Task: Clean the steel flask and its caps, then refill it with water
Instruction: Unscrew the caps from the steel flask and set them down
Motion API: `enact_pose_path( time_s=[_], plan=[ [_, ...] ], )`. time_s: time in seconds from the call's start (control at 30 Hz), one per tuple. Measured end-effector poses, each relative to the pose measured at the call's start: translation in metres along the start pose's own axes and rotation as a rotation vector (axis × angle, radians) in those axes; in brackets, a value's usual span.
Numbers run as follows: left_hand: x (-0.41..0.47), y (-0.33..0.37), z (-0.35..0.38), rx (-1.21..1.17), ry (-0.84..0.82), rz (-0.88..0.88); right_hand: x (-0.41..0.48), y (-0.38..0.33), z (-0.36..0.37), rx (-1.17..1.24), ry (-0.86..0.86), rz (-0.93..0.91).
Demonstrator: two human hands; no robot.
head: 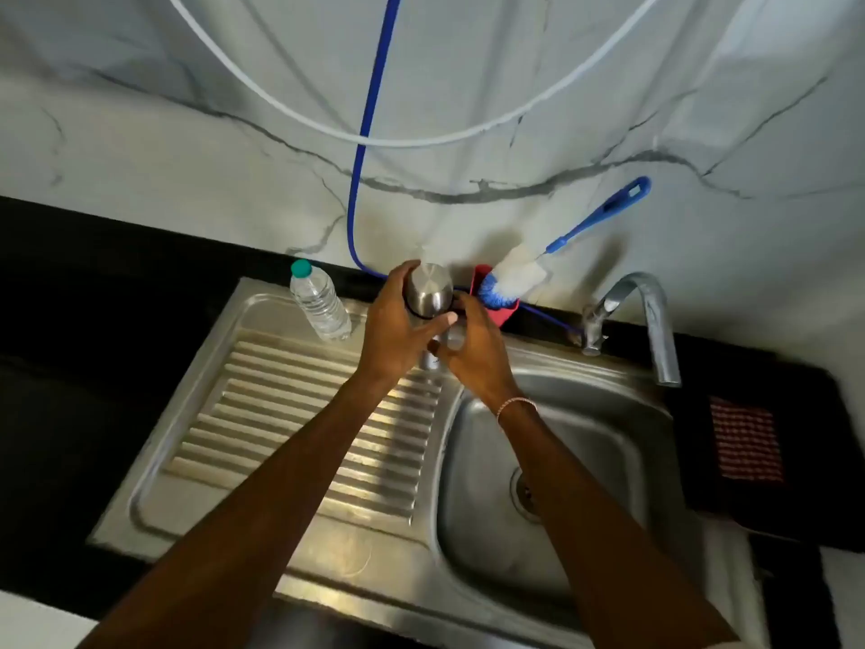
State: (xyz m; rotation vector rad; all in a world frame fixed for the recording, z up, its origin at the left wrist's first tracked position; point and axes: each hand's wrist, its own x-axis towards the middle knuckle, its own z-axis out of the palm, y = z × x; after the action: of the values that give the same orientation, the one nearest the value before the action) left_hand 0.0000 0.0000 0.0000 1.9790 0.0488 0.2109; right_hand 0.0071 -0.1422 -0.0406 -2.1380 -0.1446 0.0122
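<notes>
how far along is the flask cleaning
Nothing looks done yet. In hand: the left hand grips the top of the steel flask, the right hand its body, likely opening it. Left: scrubbing with the brush, untouched in its holder, rinsing at the tap, not running, then refilling.

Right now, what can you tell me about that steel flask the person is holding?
The steel flask is brushed silver metal, with a rounded cap and a dark band beneath it. It is roughly upright at the back of the sink's drainboard. The left hand grips the cap end; the right hand wraps the body lower down, hiding most of it. Whether its base rests on the drainboard cannot be seen.
</notes>
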Motion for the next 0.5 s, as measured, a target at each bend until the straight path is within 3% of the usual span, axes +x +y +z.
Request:
enact_pose_path(
  time_s=[0.3,0.43,0.5],
  plan=[
    [0.018,0.004,0.008,-0.11,-0.031,-0.111,0.01,0.007,0.016,-0.054,-0.061,-0.028],
    [0.0,0.041,-0.01,-0.386,0.05,-0.16,-0.02,-0.026,-0.011,0.17,-0.061,-0.004],
    [-0.012,0.068,-0.021,-0.549,-0.051,-0.149,-0.042,-0.042,-0.024,0.302,-0.101,-0.017]
  ],
)
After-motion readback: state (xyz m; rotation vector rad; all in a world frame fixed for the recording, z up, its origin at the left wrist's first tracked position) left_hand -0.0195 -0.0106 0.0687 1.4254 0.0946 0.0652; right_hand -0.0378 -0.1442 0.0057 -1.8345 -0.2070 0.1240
